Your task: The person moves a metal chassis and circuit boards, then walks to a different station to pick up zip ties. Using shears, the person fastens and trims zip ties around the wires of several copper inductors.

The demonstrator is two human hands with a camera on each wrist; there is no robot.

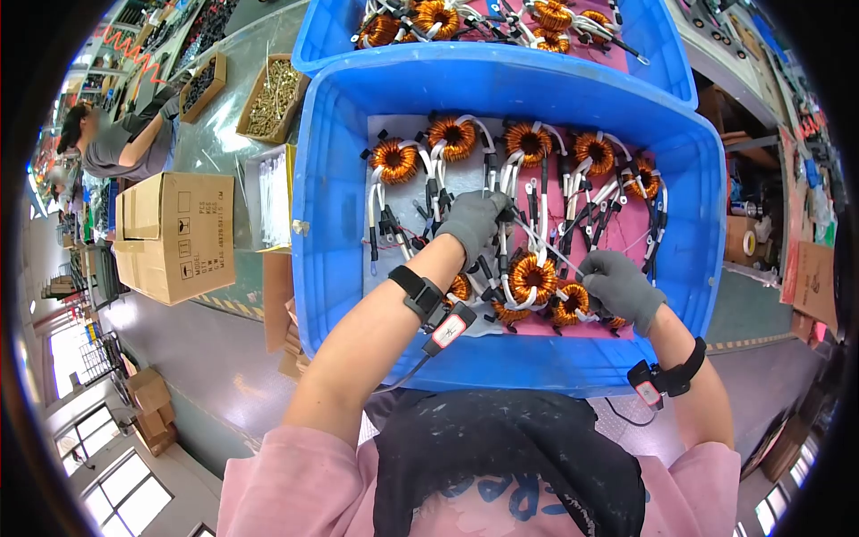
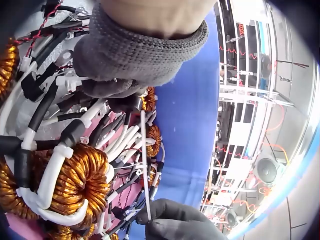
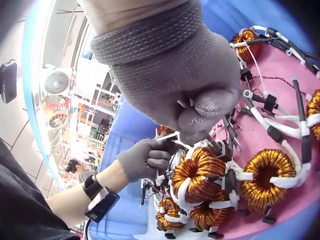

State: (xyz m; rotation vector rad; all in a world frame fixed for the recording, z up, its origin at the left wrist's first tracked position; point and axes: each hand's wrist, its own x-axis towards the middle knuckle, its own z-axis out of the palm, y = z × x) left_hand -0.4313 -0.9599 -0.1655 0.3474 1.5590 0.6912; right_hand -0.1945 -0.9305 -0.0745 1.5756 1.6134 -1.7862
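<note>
A blue bin (image 1: 501, 80) holds several copper toroid coils (image 1: 534, 277) with white and black leads, lying on pink and grey sheets. Both hands wear grey gloves. My left hand (image 1: 501, 215) pinches the upper end of a thin white cable tie (image 1: 546, 246) among the leads. My right hand (image 1: 591, 273) pinches its lower end, so the tie runs taut between them. In the left wrist view the tie (image 2: 144, 160) runs from the left hand (image 2: 125, 90) down to the right hand (image 2: 172, 222). In the right wrist view the right hand (image 3: 200, 120) hovers over a coil (image 3: 200, 175), with the left hand (image 3: 150, 157) behind.
A second blue bin (image 1: 331, 36) of coils stands behind the first. To the left are a cardboard box (image 1: 174, 234), a bundle of white ties (image 1: 268, 192) and a box of small metal parts (image 1: 273, 89). Another person (image 1: 107, 143) works at the far left.
</note>
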